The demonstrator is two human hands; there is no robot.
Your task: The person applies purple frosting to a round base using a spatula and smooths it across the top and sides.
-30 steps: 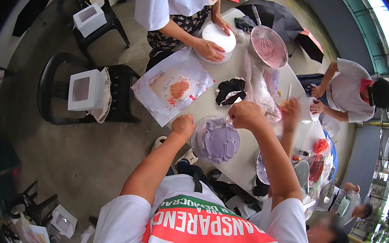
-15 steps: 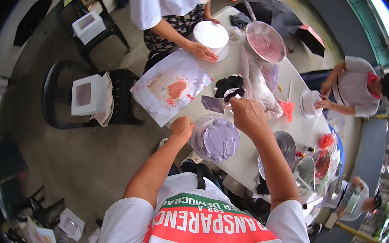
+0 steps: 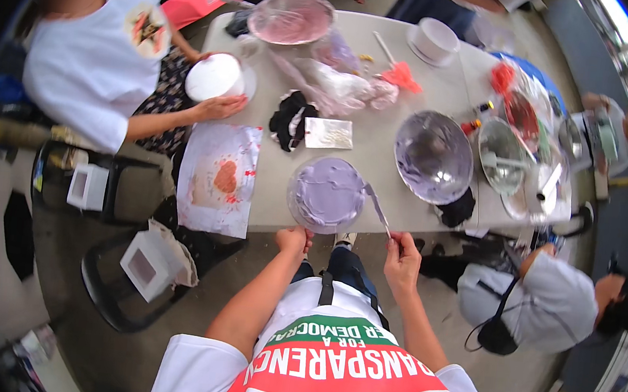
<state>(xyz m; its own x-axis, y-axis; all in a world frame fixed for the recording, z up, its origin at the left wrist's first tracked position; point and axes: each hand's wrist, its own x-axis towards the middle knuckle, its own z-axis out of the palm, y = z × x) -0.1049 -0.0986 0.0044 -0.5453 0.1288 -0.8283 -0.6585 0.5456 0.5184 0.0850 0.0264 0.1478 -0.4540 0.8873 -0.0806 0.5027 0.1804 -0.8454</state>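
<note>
A round cake (image 3: 326,190) covered in lavender frosting sits on a pale turntable (image 3: 296,213) at the table's near edge. My left hand (image 3: 294,241) is closed at the near rim of that turntable; its fingertips are partly hidden. To the right of the cake, my right hand (image 3: 402,256) pinches the light handle of a spatula (image 3: 377,207). Lavender frosting coats the blade, which tilts up and left until its tip meets the cake's right side. Beyond the cake lie a white packet (image 3: 328,133) and a black cloth (image 3: 291,122).
On the right stands a metal bowl (image 3: 433,159) smeared with lavender frosting, beside another bowl (image 3: 503,156). A paper with a red heart (image 3: 225,177) lies at left. One person turns a white cake (image 3: 214,78) there. Another person (image 3: 529,295) is at lower right.
My right hand has come back from beyond the cake to its near right side, bringing the spatula. The left hand stays by the rim. The view has swung to the right.
</note>
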